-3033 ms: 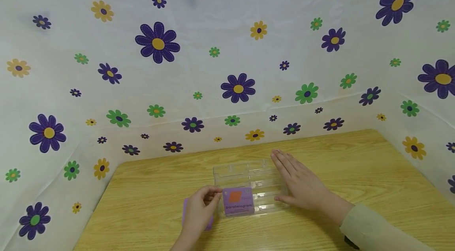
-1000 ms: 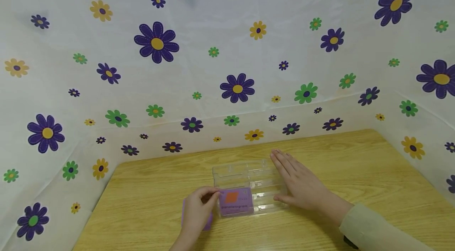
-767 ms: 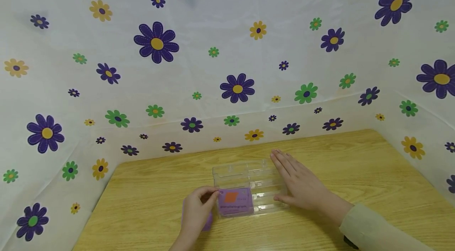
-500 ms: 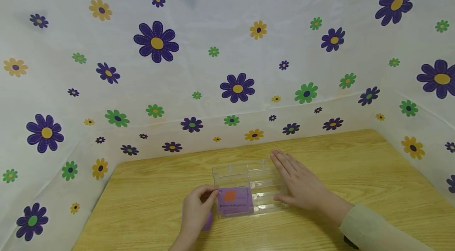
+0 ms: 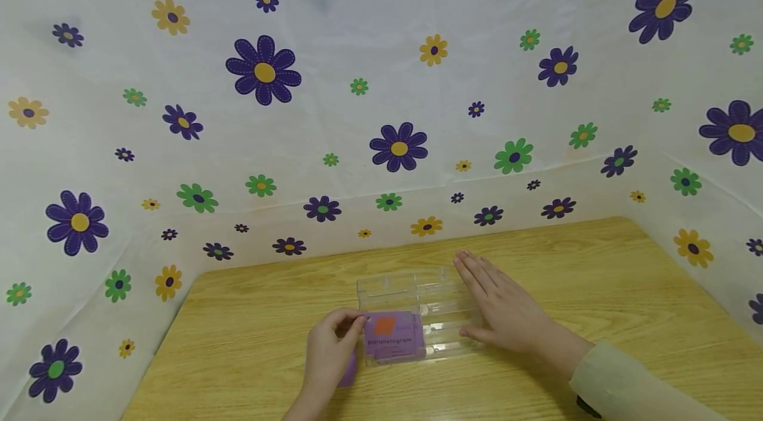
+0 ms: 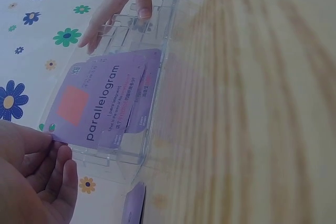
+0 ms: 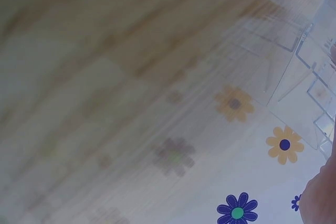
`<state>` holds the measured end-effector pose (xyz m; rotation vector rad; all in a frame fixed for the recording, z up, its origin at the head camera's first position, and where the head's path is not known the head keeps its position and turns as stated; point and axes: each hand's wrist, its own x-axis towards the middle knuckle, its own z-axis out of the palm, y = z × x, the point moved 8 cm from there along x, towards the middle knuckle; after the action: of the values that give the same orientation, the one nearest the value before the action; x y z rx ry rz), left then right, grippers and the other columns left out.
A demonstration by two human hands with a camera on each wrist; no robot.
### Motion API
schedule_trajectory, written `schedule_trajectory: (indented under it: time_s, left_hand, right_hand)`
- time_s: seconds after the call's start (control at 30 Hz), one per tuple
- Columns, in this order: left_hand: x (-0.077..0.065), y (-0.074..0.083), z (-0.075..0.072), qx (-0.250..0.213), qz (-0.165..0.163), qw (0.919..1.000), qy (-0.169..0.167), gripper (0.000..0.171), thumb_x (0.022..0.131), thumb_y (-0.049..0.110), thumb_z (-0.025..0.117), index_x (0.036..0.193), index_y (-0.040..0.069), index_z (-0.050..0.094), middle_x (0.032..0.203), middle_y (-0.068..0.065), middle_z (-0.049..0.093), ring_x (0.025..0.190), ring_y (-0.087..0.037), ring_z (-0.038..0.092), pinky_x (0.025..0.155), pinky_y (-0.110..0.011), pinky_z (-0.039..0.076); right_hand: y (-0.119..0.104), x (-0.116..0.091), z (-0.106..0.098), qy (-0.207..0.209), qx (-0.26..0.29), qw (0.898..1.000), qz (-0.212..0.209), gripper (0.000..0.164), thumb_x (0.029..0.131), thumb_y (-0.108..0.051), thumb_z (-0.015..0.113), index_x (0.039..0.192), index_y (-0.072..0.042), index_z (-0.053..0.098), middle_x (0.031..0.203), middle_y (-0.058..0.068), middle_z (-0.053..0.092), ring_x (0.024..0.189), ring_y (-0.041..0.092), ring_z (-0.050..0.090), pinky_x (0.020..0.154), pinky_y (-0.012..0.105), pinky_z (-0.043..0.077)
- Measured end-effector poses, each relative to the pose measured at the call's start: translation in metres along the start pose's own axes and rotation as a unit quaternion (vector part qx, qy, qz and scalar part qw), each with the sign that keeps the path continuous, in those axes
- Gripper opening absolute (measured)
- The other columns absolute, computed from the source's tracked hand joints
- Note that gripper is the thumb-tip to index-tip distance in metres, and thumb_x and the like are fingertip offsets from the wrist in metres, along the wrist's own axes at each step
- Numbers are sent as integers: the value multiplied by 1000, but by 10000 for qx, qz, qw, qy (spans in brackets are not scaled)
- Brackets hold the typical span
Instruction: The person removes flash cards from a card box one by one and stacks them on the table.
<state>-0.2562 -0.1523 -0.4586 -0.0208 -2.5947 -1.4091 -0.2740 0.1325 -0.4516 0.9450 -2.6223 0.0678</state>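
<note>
My left hand [image 5: 330, 347] pinches the upper left corner of a purple flashcard [image 5: 390, 331] printed with an orange shape and the word "parallelogram". Behind that card, more purple cards [image 6: 142, 103] stand in a front slot of a clear plastic tiered card holder [image 5: 387, 284]. The held card sits slightly up and to the left of them. My right hand [image 5: 507, 308] rests against the holder's right side, fingers straight and thumb at its front. In the right wrist view only part of this hand [image 7: 320, 195] and the holder's edge [image 7: 302, 40] show.
Another purple card or stack [image 5: 348, 371] lies on the wooden table [image 5: 250, 328], partly hidden by the left hand. White cloth with printed flowers [image 5: 334, 123] stands around the table's back and sides.
The parallelogram card has shifted left and slightly up out of line with the cards behind, with the left hand moving a little along with it. My right hand stays still.
</note>
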Motion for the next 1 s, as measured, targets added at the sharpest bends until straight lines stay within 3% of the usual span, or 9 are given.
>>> schedule_trajectory:
  time_s: [0.3, 0.5, 0.57, 0.8, 1.0]
  left_hand:
    - [-1, 3, 0, -183, 12, 9998, 50, 6, 99, 7, 73, 101, 3, 78, 93, -9, 79, 80, -13, 71, 70, -15, 57]
    - [-1, 5, -1, -256, -30, 9996, 89, 6, 99, 6, 73, 101, 3, 78, 92, -9, 79, 81, -15, 71, 71, -15, 57]
    - [-2, 6, -2, -280, -3, 9995, 123, 7, 99, 6, 73, 101, 2, 78, 92, -9, 79, 81, -15, 71, 71, -15, 57]
    - [-2, 8, -4, -372, 49, 9991, 178, 6, 99, 5, 73, 101, 2, 78, 93, -10, 79, 81, -16, 72, 73, -16, 57]
    - [-2, 8, -5, -408, 89, 9988, 247, 6, 99, 5, 72, 102, 1, 77, 92, -10, 78, 81, -16, 72, 72, -15, 57]
  right_hand:
    - [0, 0, 1, 35, -33, 10000, -14, 120, 90, -67, 72, 167, 4, 14, 176, 22, 19, 161, 39, 28, 132, 28, -13]
    - [0, 0, 0, 3, -105, 9999, 10, 119, 90, -68, 71, 167, 3, 14, 176, 22, 20, 161, 38, 28, 136, 41, 13]
    - [0, 1, 0, -8, -123, 9999, 14, 119, 90, -68, 71, 167, 3, 14, 176, 22, 19, 162, 37, 27, 135, 43, 16]
    - [0, 0, 1, -16, -59, 10000, 5, 120, 90, -68, 71, 168, 3, 12, 176, 21, 17, 162, 38, 26, 132, 30, -11]
    - [0, 0, 1, -39, -37, 10000, 13, 120, 90, -68, 71, 168, 3, 12, 177, 21, 16, 162, 38, 26, 132, 28, -13]
